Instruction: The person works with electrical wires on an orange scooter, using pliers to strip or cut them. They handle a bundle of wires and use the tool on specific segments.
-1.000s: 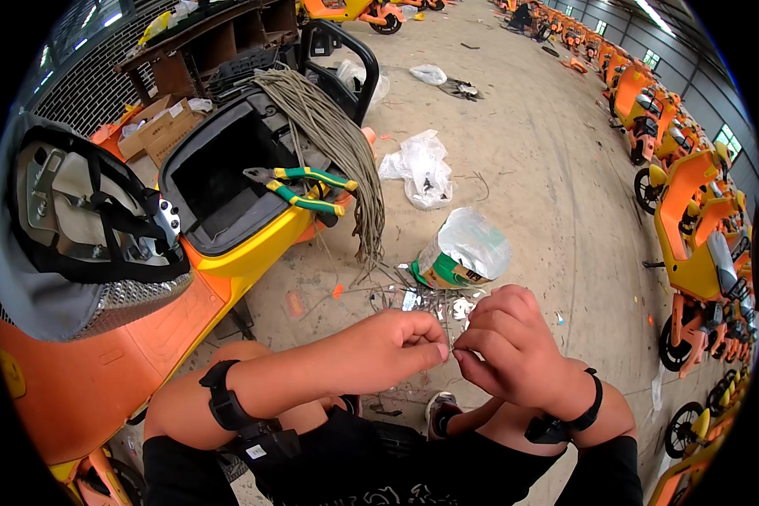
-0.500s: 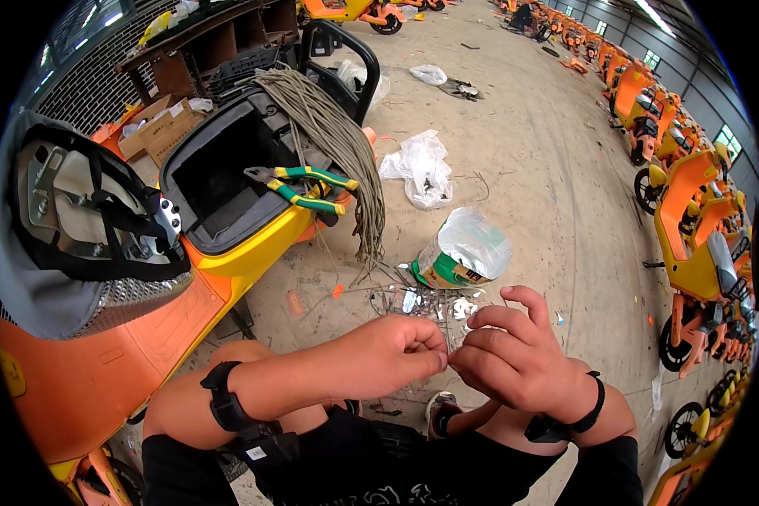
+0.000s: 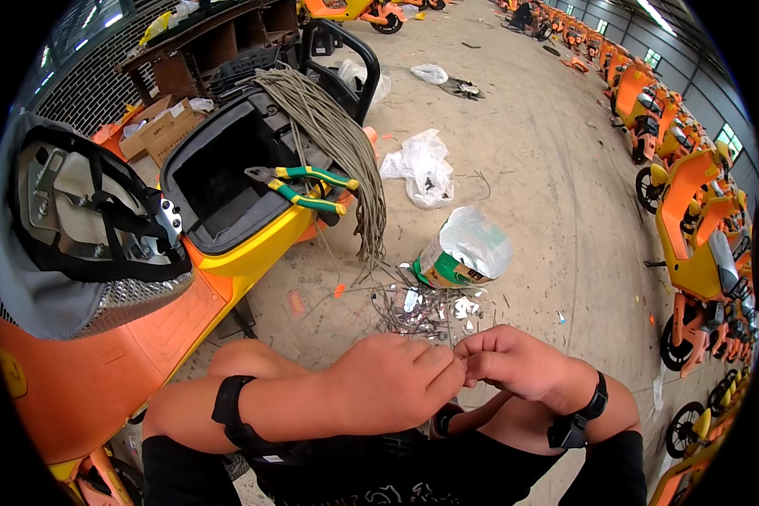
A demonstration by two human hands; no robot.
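On the near side of the green tub (image 3: 460, 255), the left hand (image 3: 396, 381) and right hand (image 3: 519, 363) curl together (I can't tell if they pinch anything), and a loose pinch could drop something small into the scraps (image 3: 413, 314) beside the tub.

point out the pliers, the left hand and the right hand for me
pliers (image 3: 316, 174): head view, on the upper green-and-yellow handle
left hand (image 3: 390, 379): head view, on the back of the hand
right hand (image 3: 512, 364): head view, near the base of the thumb
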